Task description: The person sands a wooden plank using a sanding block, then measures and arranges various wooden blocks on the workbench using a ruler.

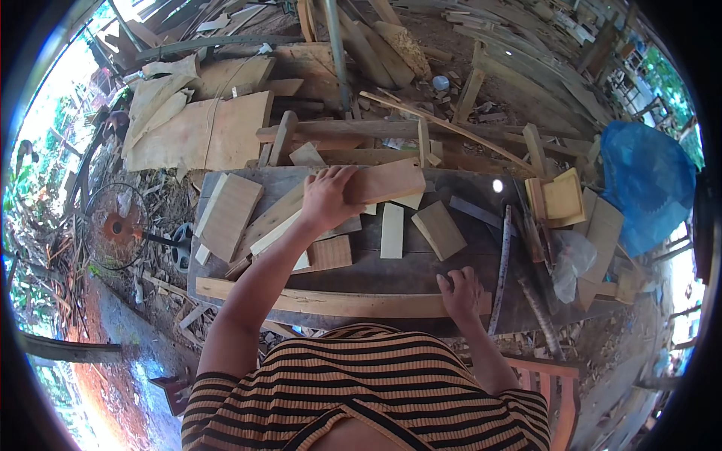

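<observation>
My left hand [331,198] grips the left end of a reddish wooden block [389,181] near the far edge of the dark workbench [372,276]. Over the right end of a long wooden strip [338,301] is my right hand [463,293], fingers apart and holding nothing; whether it touches the strip I cannot tell. Between the hands lie a small pale wood piece [392,231] and a tilted brown block [439,230]. Left of my left forearm, a wide wooden block [231,217] rests on a paler board. A striped-grain block [327,253] sits close to that forearm.
Toward the right stand a yellowish wooden tray [563,197], a ruler-like strip [501,270], a clear plastic bag [572,265] and a blue plastic sheet [646,183]. A pedestal fan [118,225] is at the left. Plywood sheets [197,132] and a wooden rail [350,129] lie beyond the bench.
</observation>
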Tool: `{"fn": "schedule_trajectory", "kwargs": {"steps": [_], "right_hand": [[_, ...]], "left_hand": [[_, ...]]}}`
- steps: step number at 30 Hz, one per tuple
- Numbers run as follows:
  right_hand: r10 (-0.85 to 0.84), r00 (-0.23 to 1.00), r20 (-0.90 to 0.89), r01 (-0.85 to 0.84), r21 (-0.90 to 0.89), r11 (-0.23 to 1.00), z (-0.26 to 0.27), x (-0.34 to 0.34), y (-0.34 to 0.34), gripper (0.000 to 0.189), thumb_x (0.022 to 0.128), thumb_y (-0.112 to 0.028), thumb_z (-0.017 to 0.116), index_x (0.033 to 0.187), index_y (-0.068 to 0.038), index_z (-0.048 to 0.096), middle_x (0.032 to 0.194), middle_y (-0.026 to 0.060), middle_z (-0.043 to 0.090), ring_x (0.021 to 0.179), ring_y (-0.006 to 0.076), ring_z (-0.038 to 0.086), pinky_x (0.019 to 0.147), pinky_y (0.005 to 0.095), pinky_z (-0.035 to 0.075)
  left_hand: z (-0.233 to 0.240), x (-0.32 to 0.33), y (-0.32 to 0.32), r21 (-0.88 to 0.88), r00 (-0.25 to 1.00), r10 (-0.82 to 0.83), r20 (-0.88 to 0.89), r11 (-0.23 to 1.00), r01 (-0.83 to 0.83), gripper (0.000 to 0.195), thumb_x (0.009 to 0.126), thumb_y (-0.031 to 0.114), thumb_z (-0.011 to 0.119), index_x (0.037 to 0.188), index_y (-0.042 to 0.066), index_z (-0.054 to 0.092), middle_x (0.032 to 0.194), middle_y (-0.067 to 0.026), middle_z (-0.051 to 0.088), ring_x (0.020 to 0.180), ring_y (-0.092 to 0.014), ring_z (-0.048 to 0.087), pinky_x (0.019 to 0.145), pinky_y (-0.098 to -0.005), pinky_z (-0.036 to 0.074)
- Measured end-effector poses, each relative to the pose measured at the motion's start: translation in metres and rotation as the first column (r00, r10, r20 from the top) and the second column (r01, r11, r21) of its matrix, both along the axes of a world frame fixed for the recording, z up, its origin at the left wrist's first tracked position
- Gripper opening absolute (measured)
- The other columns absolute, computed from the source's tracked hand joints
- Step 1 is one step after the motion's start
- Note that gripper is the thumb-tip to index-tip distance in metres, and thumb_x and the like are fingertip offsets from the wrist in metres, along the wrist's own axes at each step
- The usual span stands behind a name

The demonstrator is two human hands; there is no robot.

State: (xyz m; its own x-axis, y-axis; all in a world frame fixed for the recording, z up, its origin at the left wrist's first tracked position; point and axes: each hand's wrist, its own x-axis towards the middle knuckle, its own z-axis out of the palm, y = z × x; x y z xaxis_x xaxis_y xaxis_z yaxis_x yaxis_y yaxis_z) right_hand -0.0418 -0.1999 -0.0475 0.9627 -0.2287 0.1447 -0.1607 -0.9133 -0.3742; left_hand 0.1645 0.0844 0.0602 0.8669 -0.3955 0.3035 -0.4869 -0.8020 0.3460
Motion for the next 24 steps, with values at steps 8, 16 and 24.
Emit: {"fn": "schedule_trajectory", "kwargs": {"steps": [8,16,24], "right_hand": [[-0.006,0.997,0.071,0.006,0.005,1.000,-0.001,-0.003,-0.002,0.031,0.088,-0.038,0.066,0.096,-0.009,0.067,0.099,0.0099,0.057,0.095,0.0305,0.058,0.081,0.0462,0.044],[-0.015,0.996,0.093,0.013,0.021,1.000,0.005,-0.002,-0.001,0.031,0.087,-0.037,0.067,0.096,-0.007,0.067,0.096,0.0107,0.058,0.093,0.0312,0.059,0.080,0.0456,0.045],[0.027,0.997,0.077,-0.028,0.014,1.000,0.007,-0.001,0.001,0.030,0.087,-0.037,0.066,0.095,-0.008,0.066,0.096,0.0102,0.056,0.093,0.0312,0.058,0.079,0.0454,0.045]], "left_hand": [[-0.033,0.027,-0.056,0.087,0.991,-0.007,-0.135,0.996,0.019,0.082,0.060,0.033,0.085,0.133,0.014,0.053,0.129,-0.0077,0.057,0.127,-0.031,0.045,0.105,-0.0474,0.032],[-0.056,0.031,-0.065,0.219,0.969,-0.026,-0.247,0.972,0.082,0.084,0.063,0.031,0.084,0.137,0.017,0.046,0.127,-0.0078,0.056,0.128,-0.031,0.044,0.102,-0.0480,0.033],[-0.058,0.011,-0.033,0.132,0.993,-0.106,-0.060,0.985,0.113,0.087,0.071,0.039,0.079,0.144,0.016,0.038,0.142,-0.0140,0.043,0.140,-0.037,0.030,0.114,-0.0528,0.022]]}}
